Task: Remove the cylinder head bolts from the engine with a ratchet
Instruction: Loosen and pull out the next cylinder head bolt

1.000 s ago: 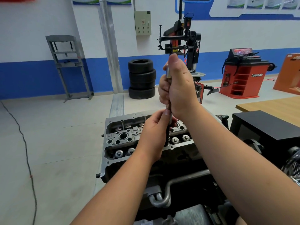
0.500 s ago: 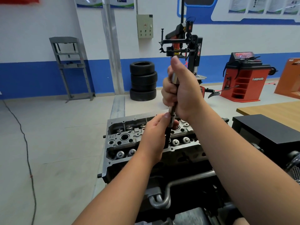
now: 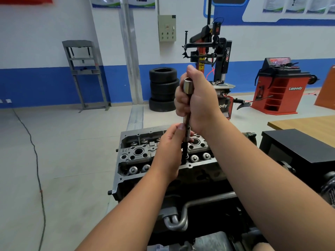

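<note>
The grey cylinder head [image 3: 137, 154] sits on the engine in front of me, with valve springs and bolt holes showing. A long metal socket extension [image 3: 186, 86] stands upright over the head's middle, its hollow top end showing above my fist. My right hand [image 3: 197, 100] grips its upper part in a fist, thumb pointing up. My left hand [image 3: 170, 147] pinches the lower part just above the head. The dark lower end, possibly a bolt, runs down behind my left hand toward the head; where it ends is hidden.
A black box [image 3: 297, 149] and a wooden table [image 3: 308, 125] stand at the right. Metal pipes [image 3: 181, 218] run below the engine. Farther off are stacked tyres [image 3: 163, 89], a tyre changer [image 3: 215, 57], a red wheel balancer [image 3: 279, 87], a grey frame [image 3: 83, 73] and a floor cable [image 3: 36, 160].
Both hands have stayed on the upright tool above the head. The hollow top end of the tool now shows more plainly above my right fist. The camera has shifted slightly.
</note>
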`<state>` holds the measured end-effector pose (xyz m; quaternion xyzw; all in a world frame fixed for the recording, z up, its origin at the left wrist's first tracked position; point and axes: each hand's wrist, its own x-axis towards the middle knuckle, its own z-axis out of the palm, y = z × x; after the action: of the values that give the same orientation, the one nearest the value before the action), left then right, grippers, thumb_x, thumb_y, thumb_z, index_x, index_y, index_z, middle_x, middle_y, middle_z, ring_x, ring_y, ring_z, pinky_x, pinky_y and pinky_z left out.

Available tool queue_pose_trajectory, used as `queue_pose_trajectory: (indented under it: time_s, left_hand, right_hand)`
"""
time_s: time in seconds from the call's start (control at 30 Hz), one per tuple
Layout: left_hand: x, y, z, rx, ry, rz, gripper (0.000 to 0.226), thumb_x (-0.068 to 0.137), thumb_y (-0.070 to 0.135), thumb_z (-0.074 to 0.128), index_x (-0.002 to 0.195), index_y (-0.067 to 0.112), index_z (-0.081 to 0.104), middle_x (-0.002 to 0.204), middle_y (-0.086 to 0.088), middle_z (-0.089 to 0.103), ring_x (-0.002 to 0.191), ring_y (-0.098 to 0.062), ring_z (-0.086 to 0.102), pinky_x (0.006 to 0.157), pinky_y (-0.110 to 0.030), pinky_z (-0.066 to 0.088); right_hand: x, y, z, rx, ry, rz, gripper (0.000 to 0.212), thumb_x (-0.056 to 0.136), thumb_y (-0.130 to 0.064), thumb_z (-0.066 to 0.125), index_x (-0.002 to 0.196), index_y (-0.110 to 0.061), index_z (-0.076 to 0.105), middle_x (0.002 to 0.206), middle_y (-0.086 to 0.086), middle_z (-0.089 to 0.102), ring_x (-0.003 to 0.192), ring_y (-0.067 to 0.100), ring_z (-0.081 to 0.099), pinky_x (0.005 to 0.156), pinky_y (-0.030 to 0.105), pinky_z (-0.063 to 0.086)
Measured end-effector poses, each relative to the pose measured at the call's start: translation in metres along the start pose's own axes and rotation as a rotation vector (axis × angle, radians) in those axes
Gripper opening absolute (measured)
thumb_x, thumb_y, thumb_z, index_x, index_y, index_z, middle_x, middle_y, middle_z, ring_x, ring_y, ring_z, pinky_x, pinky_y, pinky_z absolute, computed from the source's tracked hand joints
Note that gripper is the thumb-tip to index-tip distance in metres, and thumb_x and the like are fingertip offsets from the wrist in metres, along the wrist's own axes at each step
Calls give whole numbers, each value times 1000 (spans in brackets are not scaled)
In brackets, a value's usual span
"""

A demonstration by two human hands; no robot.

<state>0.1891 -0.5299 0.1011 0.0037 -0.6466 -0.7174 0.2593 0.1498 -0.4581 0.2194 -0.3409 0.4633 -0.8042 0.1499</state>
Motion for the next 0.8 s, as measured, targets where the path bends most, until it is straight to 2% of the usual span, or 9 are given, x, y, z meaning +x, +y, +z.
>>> queue_pose_trajectory:
  time_s: [0.07,0.13,0.23,0.3,0.4,0.5,0.57,0.63,0.8]
  left_hand:
    - [-2,0,0,60,-17,2,43,90,65,46,87,31,73,89,2,74,88,-15,64,83,-42,43]
    - [-4,-1,2,140,6,35,49,89,70,42,86,31,71,88,4,74,84,-11,64,77,-32,47]
    - [-5,3,7,178,52,56,54,85,77,45,85,28,69,82,5,70,69,-8,56,58,-17,44]
    - [-4,3,8,161,96,40,50,86,74,51,86,28,70,84,-1,70,72,-9,56,63,-22,45]
    - [-4,5,10,91,164,31,33,82,63,69,87,30,68,72,4,60,56,-8,44,52,-28,38]
    - [-6,6,13,76,161,58,51,74,58,75,101,17,64,84,-3,62,74,-18,50,68,-34,43]
    - [-9,7,13,90,114,62,38,85,55,67,98,20,67,87,-1,67,82,-15,57,78,-31,45]
    - [-10,7,11,94,90,50,32,95,52,55,91,25,72,91,-4,70,89,-18,62,86,-39,45]
    - [-10,6,12,103,122,48,29,91,55,59,82,33,76,84,3,71,84,-15,63,88,-41,44]
  right_hand:
    - [-1,1,-4,1,-95,15,40,97,-48,48,69,-19,44,49,-4,34,42,11,23,42,20,23]
    - [-2,0,-8,-31,-114,-14,35,91,-48,54,74,-19,44,51,-3,35,42,11,26,41,21,25]
    - [-5,0,-8,-142,52,-131,32,98,-39,56,78,-16,50,56,1,46,43,15,37,42,25,34]
    - [-6,1,-4,-265,168,-196,34,100,-40,56,78,-14,58,58,-2,55,47,14,49,45,26,43]
    - [-4,1,5,-287,183,-104,43,103,-42,46,73,-17,64,55,-7,58,50,8,53,50,25,45]
    - [-1,-2,4,-164,18,12,53,99,-50,44,57,-20,59,45,-6,45,39,10,38,42,23,32]
    - [0,-2,-1,-139,-156,53,50,90,-57,53,54,-22,54,46,-6,36,39,12,28,42,22,26]
    - [3,-3,-8,-137,-262,40,39,86,-51,59,63,-22,47,47,-7,33,41,13,25,43,23,24]
    - [-1,-2,-14,-120,-135,-68,27,91,-38,57,76,-17,47,50,-3,43,43,13,34,44,26,31]
